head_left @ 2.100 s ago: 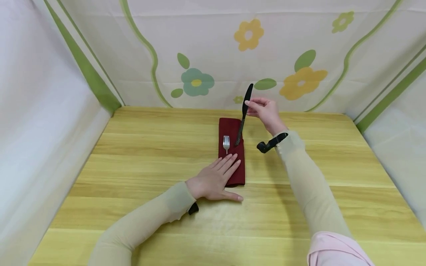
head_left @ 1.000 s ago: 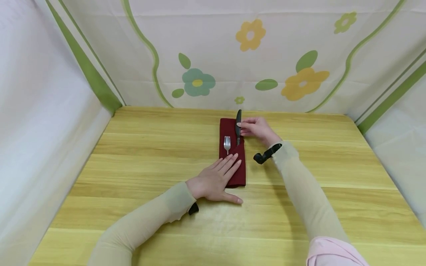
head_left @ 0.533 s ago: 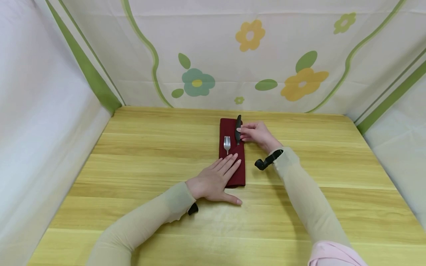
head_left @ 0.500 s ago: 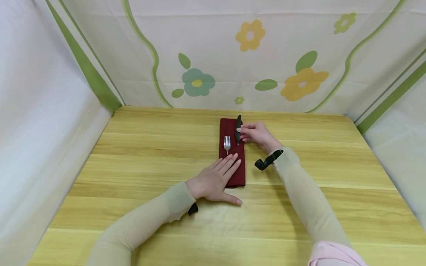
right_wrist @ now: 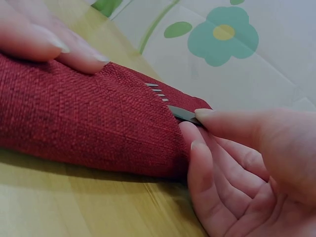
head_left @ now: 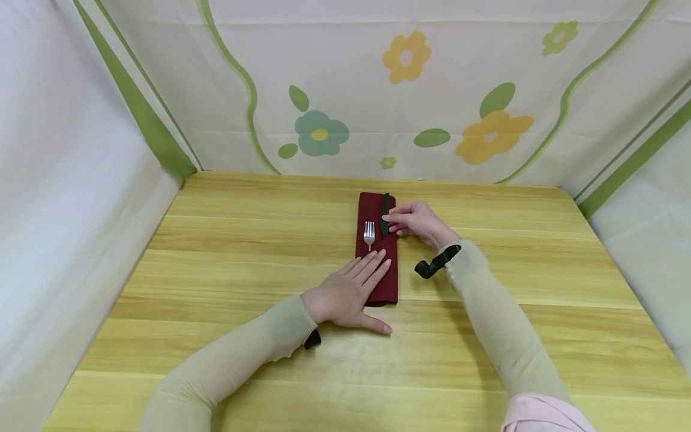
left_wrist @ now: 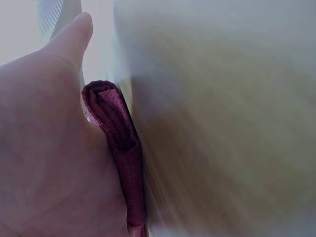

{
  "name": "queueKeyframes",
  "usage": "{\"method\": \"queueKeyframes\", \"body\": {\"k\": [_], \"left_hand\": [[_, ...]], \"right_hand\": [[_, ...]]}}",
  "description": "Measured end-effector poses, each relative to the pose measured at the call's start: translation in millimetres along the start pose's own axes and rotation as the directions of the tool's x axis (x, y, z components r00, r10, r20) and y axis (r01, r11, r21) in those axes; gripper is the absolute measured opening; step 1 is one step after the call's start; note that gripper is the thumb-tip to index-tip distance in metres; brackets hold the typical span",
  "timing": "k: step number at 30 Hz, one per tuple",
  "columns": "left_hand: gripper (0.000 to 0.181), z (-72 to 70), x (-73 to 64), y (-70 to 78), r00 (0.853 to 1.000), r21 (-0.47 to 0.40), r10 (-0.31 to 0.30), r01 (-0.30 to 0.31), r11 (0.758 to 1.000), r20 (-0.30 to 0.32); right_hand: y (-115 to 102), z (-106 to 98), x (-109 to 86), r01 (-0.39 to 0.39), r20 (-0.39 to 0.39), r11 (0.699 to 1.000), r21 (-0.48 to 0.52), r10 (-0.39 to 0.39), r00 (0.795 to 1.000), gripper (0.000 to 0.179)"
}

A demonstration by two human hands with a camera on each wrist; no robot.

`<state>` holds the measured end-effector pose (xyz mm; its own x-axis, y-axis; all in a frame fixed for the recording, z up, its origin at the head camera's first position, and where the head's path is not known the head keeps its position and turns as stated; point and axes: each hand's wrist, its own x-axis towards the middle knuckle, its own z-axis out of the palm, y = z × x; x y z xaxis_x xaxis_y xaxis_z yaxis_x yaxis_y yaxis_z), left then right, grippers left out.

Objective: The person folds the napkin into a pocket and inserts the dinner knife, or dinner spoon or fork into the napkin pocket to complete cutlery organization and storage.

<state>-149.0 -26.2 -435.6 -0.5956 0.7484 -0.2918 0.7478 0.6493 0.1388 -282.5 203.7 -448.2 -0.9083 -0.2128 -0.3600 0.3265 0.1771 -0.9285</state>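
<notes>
A folded dark red cloth napkin [head_left: 386, 289] lies lengthwise on the table. My left hand [head_left: 346, 295] rests flat across its lower part, fingers spread and thumb out over the wood. From the napkin's fold the tines of a silver fork [head_left: 369, 230] stick out; its handle is hidden. Beside the fork, a black knife [head_left: 385, 210] lies blade up, with its lower end inside the fold. My right hand [head_left: 422, 223] pinches the blade between thumb and fingers at the napkin's right edge. The right wrist view shows the knife [right_wrist: 180, 113] entering the cloth right at those fingertips.
The wooden table [head_left: 243, 252] reaches back to a white curtain [head_left: 356, 72] printed with flowers. White cloth sides stand at left and right. Each wrist wears a black camera band, the right band [head_left: 438, 261] being the plainer to see.
My right hand has brought the knife down from a tilt above the napkin, lined it up beside the fork and slid it deeper into the fold. The left hand has stayed in place.
</notes>
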Motion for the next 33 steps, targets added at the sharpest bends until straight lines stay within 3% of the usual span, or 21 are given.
{"method": "queueKeyframes", "body": {"k": [9,17,22,33], "left_hand": [[0.122,-4.1,-1.3,1.2,1.0,-0.008,0.005,-0.005,1.0,0.001],[0.123,-2.3,0.4,0.3,1.0,-0.011,0.012,-0.012,1.0,-0.018],[0.124,1.1,2.9,-1.6,1.0,-0.01,0.004,-0.004,1.0,-0.009],[0.125,3.6,1.0,-0.7,1.0,-0.016,0.004,-0.004,1.0,-0.006]], "right_hand": [[0,-4,0.1,-0.001,0.042,1.0,-0.003,0.001,0.999,0.024],[-3,-6,-4.6,0.019,0.039,0.999,-0.045,-0.017,0.999,0.027],[-6,-4,-8.9,0.028,0.001,0.997,-0.075,-0.028,1.0,0.031],[-5,-6,-13.4,0.081,-0.109,0.996,-0.037,-0.085,0.99,0.043]]}}
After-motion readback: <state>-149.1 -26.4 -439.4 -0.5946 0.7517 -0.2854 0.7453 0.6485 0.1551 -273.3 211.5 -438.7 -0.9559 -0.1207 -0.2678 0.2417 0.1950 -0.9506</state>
